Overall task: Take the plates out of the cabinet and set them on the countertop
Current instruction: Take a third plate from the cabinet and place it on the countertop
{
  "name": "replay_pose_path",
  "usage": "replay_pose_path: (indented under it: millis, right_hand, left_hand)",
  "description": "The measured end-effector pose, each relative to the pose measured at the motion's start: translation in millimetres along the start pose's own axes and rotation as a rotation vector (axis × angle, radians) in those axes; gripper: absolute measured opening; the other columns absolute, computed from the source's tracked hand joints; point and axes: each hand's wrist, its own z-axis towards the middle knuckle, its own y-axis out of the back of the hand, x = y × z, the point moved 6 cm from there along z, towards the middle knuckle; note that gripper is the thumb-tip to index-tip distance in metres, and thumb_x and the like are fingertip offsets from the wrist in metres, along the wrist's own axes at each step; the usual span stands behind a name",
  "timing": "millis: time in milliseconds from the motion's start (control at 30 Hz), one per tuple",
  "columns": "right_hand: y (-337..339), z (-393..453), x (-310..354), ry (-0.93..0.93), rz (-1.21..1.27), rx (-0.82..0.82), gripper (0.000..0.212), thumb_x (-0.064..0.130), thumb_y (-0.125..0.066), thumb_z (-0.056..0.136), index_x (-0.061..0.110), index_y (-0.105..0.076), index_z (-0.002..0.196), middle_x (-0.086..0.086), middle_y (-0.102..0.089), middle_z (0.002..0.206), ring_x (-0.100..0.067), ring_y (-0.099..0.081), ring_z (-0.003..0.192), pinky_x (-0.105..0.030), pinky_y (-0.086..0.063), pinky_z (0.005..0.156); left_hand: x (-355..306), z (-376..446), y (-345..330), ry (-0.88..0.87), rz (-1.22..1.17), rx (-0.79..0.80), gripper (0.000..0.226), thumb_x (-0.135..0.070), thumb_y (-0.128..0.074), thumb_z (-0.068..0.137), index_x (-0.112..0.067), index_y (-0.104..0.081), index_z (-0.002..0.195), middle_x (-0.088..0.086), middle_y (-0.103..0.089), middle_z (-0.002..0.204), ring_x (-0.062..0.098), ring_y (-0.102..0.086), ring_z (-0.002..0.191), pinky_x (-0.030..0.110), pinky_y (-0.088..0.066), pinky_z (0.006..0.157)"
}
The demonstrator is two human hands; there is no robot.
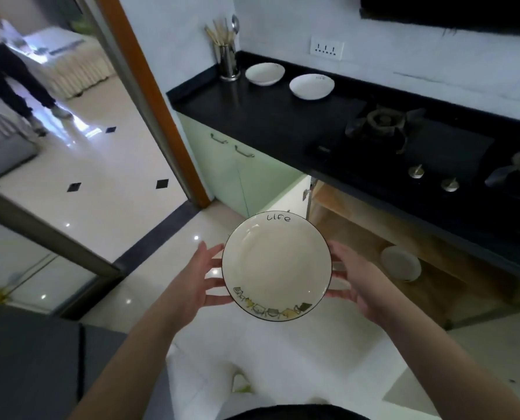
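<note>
I hold a cream plate (pixel 277 265) with a dark rim, the word "Life" and a band of small drawings, level above the floor in front of the cabinet. My left hand (pixel 198 277) grips its left edge and my right hand (pixel 351 281) its right edge. Two white plates (pixel 264 73) (pixel 311 86) sit apart on the black countertop (pixel 252 113) at the back left. One more white plate (pixel 400 263) lies on the wooden shelf inside the open cabinet (pixel 358 225) under the hob.
A steel utensil holder (pixel 229 60) with chopsticks stands in the counter's corner. A gas hob (pixel 404 137) with burners and knobs takes up the counter's right side. Green cabinet doors (pixel 237 171) are to the left. Through the doorway another person's legs (pixel 16 86) show.
</note>
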Motion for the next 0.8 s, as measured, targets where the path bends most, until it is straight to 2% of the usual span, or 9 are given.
replay_pose_path:
  millis: [133, 200, 267, 333, 400, 467, 600, 733, 800]
  right_hand:
    - [-46, 15, 21, 0.022, -0.037, 0.012, 0.028, 0.041, -0.041, 0.097, 0.041, -0.068, 0.097, 0.007, -0.065, 0.112, -0.019, -0.062, 0.1, -0.039, -0.06, 0.07]
    - [-73, 25, 28, 0.021, -0.044, 0.01, 0.027, 0.042, -0.043, 0.096, 0.038, -0.069, 0.101, 0.003, -0.066, 0.114, -0.021, -0.063, 0.101, -0.04, -0.06, 0.071]
    - [-100, 36, 34, 0.023, -0.048, 0.011, 0.027, 0.043, -0.045, 0.095, 0.035, -0.07, 0.103, 0.002, -0.067, 0.112, -0.023, -0.064, 0.1, -0.041, -0.06, 0.071]
    - [-126, 48, 38, 0.013, -0.038, 0.006, 0.026, 0.042, -0.046, 0.095, 0.035, -0.071, 0.096, 0.002, -0.07, 0.106, -0.021, -0.065, 0.096, -0.044, -0.06, 0.073]
    - [-149, 60, 42, -0.007, -0.01, 0.009, 0.027, 0.041, -0.049, 0.093, 0.036, -0.074, 0.087, 0.005, -0.072, 0.097, -0.019, -0.066, 0.092, -0.047, -0.06, 0.076]
    - [-168, 71, 44, -0.027, 0.011, 0.015, 0.026, 0.04, -0.051, 0.092, 0.036, -0.075, 0.086, 0.007, -0.073, 0.093, -0.019, -0.067, 0.091, -0.047, -0.06, 0.074]
    - [-192, 93, 48, -0.063, 0.035, 0.019, 0.024, 0.038, -0.054, 0.09, 0.034, -0.077, 0.085, 0.005, -0.072, 0.096, -0.02, -0.068, 0.093, -0.044, -0.061, 0.067]
    - [-202, 126, 65, -0.059, 0.044, 0.033, 0.026, 0.036, -0.052, 0.092, 0.033, -0.077, 0.086, 0.005, -0.073, 0.094, -0.022, -0.067, 0.093, -0.042, -0.059, 0.065]
    - [-204, 148, 76, -0.048, 0.059, 0.028, 0.026, 0.035, -0.052, 0.093, 0.029, -0.077, 0.089, 0.001, -0.071, 0.099, -0.024, -0.067, 0.092, -0.041, -0.059, 0.064]
  left_hand:
    - [-13, 1, 46, -0.006, -0.054, -0.06, 0.057, -0.076, -0.033, 0.084, -0.038, -0.066, 0.112, -0.001, -0.066, 0.118, 0.03, -0.069, 0.1, 0.048, -0.062, 0.068]
    - [-16, 4, 74, 0.004, -0.11, -0.077, 0.055, -0.073, -0.035, 0.089, -0.037, -0.07, 0.11, 0.0, -0.069, 0.115, 0.029, -0.072, 0.097, 0.049, -0.062, 0.069]
    - [-20, 9, 103, 0.006, -0.145, -0.101, 0.05, -0.071, -0.036, 0.092, -0.04, -0.074, 0.103, 0.0, -0.071, 0.112, 0.027, -0.074, 0.091, 0.049, -0.061, 0.068]
    - [-24, 13, 132, 0.007, -0.155, -0.12, 0.049, -0.07, -0.036, 0.092, -0.041, -0.075, 0.099, 0.001, -0.071, 0.111, 0.026, -0.075, 0.086, 0.049, -0.061, 0.066]
    - [-28, 19, 157, -0.009, -0.163, -0.12, 0.049, -0.07, -0.038, 0.092, -0.039, -0.074, 0.105, 0.003, -0.069, 0.114, 0.026, -0.075, 0.086, 0.049, -0.061, 0.067]
    - [-33, 24, 177, -0.02, -0.156, -0.117, 0.049, -0.07, -0.04, 0.091, -0.038, -0.072, 0.11, 0.003, -0.069, 0.116, 0.024, -0.075, 0.086, 0.047, -0.061, 0.066]
    - [-48, 42, 199, -0.005, -0.141, -0.133, 0.048, -0.068, -0.038, 0.094, -0.037, -0.069, 0.114, 0.001, -0.069, 0.116, 0.023, -0.075, 0.086, 0.042, -0.061, 0.062]
    - [-74, 74, 206, 0.0, -0.108, -0.144, 0.047, -0.064, -0.036, 0.098, -0.035, -0.067, 0.117, 0.003, -0.068, 0.117, 0.026, -0.071, 0.093, 0.038, -0.061, 0.06]
    - [-89, 94, 206, -0.008, -0.101, -0.149, 0.046, -0.061, -0.035, 0.099, -0.032, -0.066, 0.119, 0.005, -0.066, 0.119, 0.028, -0.069, 0.097, 0.037, -0.06, 0.059]
